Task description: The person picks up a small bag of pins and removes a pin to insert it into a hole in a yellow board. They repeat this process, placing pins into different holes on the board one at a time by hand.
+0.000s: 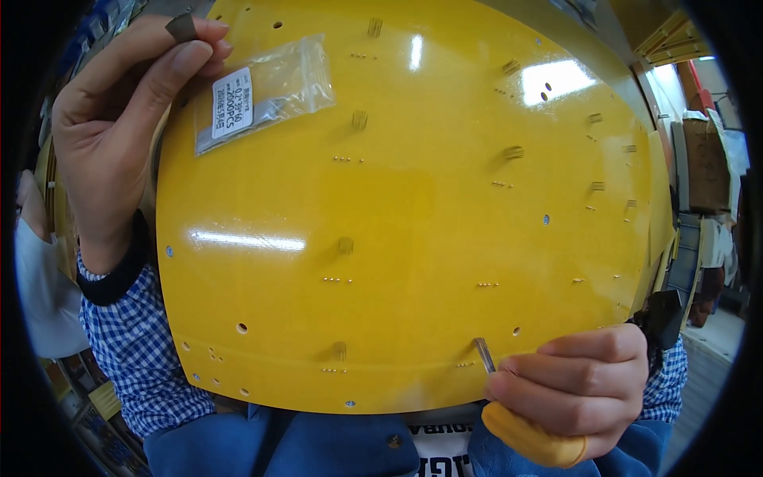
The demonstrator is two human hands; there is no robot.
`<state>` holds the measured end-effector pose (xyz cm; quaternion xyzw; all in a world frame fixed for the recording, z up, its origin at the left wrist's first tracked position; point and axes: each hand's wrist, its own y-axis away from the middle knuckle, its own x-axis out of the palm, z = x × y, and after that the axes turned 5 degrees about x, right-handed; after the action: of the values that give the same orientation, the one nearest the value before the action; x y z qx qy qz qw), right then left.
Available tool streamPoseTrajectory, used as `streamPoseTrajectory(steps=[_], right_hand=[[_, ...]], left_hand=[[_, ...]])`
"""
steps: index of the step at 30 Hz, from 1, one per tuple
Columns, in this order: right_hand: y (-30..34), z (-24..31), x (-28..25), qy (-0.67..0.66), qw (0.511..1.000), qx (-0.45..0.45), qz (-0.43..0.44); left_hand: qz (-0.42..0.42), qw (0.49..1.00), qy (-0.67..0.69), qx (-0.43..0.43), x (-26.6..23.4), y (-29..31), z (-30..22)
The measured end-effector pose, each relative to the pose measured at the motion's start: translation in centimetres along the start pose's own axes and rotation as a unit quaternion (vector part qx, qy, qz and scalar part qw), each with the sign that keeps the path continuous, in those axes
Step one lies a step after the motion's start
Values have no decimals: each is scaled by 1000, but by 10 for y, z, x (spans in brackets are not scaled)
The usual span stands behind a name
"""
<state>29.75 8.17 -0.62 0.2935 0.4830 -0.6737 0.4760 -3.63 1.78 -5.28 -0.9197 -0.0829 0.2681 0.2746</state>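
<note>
At the upper left, my left hand [119, 119] pinches a small dark flat piece [181, 29] between thumb and fingertips, raised over the edge of a yellow panel [413, 246]. Close by, a clear zip bag [306, 75] with a white label lies on the panel, small grey contents inside. My right hand [580, 389] is closed at the panel's near right. Its fingertips grip a slim silver bundle of pins [483, 355], its far end at the panel surface near a row of small holes. A yellow cover [532, 437] sits on one digit of that hand.
Several tufts of fine upright pins [359, 119] stand across the panel, each near a short row of tiny metal dots [338, 280]. Round holes [242, 328] pierce it near the edges. A brown cardboard box [706, 163] stands beyond on the right. Another person's white garment [52, 294] shows at left.
</note>
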Motion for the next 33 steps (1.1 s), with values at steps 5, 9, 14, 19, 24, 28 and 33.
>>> streamPoseTrajectory(steps=[5, 9, 14, 19, 24, 28, 33], right_hand=[[6, -5, 8, 20, 998, -56, -19], [2, 0, 10, 57, 997, -41, -40], [3, 1, 17, 96, 988, -80, -89], [-1, 1, -1, 52, 998, -24, 17], [3, -8, 0, -121, 992, 40, 19], [1, -5, 2, -93, 995, 29, 16], [4, 1, 2, -4, 1000, -4, 10]], left_hand=[[2, 1000, -6, -14, -1, 1, -2], [-1, 1000, -6, -12, -1, 3, 0], [1, 998, -40, -44, 6, 1, -18], [-4, 998, -30, -56, 6, 0, -19], [6, 997, -34, -71, 5, 6, -18], [-17, 995, -50, -83, -1, 12, -7], [-26, 994, -58, -91, 2, 6, -6]])
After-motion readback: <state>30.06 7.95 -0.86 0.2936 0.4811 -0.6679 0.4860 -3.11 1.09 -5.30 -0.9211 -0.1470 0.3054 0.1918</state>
